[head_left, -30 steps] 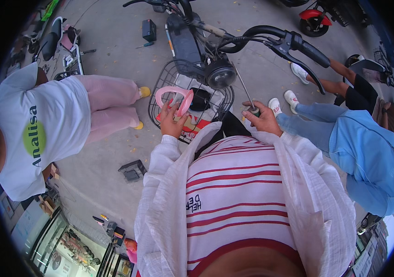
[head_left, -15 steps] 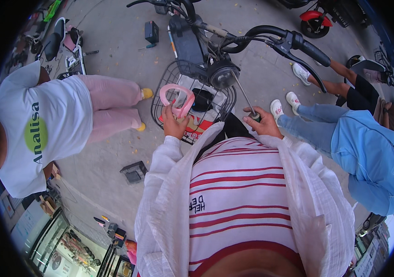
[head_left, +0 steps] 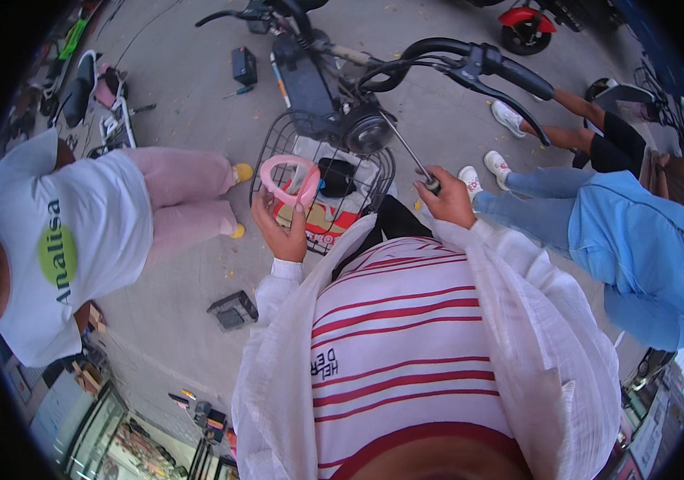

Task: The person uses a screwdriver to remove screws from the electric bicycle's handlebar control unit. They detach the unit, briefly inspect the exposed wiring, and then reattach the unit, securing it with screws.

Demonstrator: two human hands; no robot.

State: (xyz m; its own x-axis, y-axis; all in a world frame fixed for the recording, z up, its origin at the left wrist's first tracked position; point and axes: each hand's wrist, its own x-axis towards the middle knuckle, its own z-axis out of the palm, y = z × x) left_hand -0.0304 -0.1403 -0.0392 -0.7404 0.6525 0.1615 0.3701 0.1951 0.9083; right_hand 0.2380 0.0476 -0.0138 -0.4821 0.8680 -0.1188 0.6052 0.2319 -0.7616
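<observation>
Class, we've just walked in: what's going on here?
The left hand holds a pink ring-shaped item over a wire basket with a black item in it. The right hand grips a screwdriver that points toward the round headlight; contact is unclear. A person in pink trousers stands to the left.

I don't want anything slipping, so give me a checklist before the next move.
1. Right hand grips the screwdriver by its handle: ok.
2. Left hand has hold of the pink ring: ok, at its near side.
3. Left hand free: not ok, the ring occupies it.
4. Screwdriver tip clear of the headlight: cannot tell; they overlap in this view.
5. Wire basket cleared out: not ok; a black object, among other things, lies inside.
</observation>
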